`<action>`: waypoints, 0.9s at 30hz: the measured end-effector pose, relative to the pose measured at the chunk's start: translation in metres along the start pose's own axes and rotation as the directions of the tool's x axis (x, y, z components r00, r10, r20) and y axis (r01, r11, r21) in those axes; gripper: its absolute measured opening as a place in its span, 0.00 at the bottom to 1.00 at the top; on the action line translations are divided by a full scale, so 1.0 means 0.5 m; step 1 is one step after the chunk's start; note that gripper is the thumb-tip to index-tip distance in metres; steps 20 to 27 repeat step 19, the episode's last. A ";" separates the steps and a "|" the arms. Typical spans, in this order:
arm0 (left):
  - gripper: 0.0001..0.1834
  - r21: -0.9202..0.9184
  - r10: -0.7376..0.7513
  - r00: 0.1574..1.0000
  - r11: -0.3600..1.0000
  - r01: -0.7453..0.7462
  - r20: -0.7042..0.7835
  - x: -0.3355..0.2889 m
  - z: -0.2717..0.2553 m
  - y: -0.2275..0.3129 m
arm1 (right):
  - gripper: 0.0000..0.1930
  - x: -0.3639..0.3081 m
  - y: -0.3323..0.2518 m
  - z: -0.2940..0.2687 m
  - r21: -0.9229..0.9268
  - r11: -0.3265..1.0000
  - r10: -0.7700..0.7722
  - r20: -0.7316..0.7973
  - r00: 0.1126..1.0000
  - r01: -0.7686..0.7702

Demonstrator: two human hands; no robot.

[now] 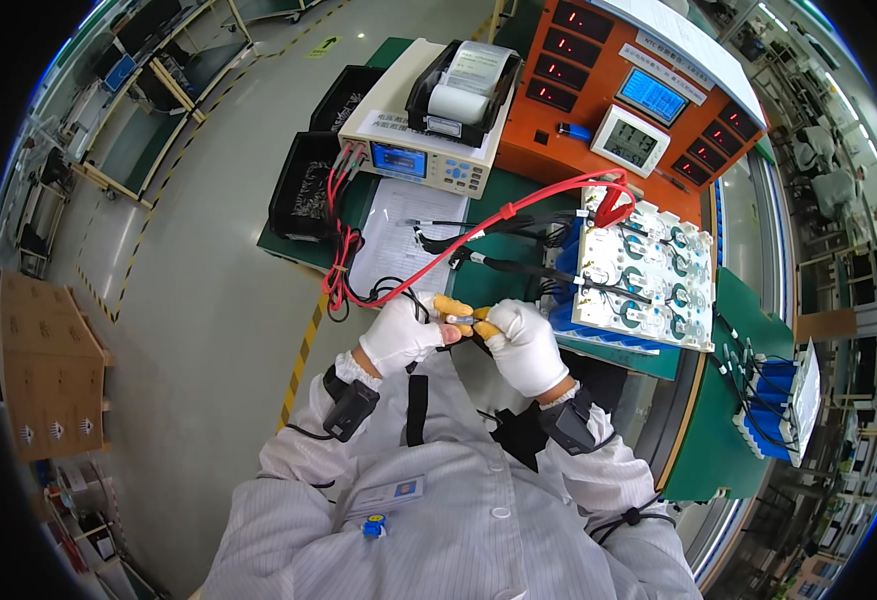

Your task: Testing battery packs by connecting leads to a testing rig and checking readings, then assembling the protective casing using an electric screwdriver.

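Observation:
My left hand (402,335) and my right hand (523,345), in white gloves with yellow fingertips, meet at the near edge of the green table. Both are closed, pinching a small pale piece (461,320) between them; its kind is too small to make out. Black wires (414,295) run beside the left hand's fingers. Just beyond the hands, a red test lead (439,262) arches from the bench meter (414,165) to a red clip (614,208) on the blue-and-white battery pack (644,275). Black cables (504,265) stick out leftward from the pack.
A label printer (464,92) sits on the meter. Behind the pack stands an orange test box (584,95) with red displays and a small white clock-like display (631,140). Black bins (304,190) and a paper sheet (391,240) lie left. Another pack (784,400) is at right.

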State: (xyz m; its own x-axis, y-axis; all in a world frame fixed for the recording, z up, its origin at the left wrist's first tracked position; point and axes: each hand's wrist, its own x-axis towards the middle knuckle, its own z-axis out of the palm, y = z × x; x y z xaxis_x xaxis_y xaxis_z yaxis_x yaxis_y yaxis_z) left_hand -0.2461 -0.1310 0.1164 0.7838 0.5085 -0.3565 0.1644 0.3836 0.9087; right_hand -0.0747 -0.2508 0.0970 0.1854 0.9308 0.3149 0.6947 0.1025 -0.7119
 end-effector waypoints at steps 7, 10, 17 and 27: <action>0.15 -0.091 0.049 0.999 0.995 -0.050 -0.017 -0.003 0.000 -0.011 | 0.09 -0.004 -0.014 -0.002 0.054 0.998 0.035 -0.119 0.992 -0.029; 0.13 -0.126 0.067 0.998 0.990 -0.069 -0.022 -0.005 0.004 -0.012 | 0.09 -0.004 -0.020 -0.009 0.023 1.000 0.015 -0.144 0.990 -0.012; 0.13 -0.031 0.093 0.995 0.995 -0.094 -0.038 -0.010 -0.003 -0.018 | 0.13 -0.007 -0.021 -0.015 -0.135 0.985 -0.129 -0.160 0.979 0.107; 0.11 -0.048 0.067 0.997 0.997 -0.068 -0.026 -0.010 -0.006 -0.020 | 0.13 -0.007 -0.026 -0.018 -0.144 0.982 -0.145 -0.166 0.975 0.121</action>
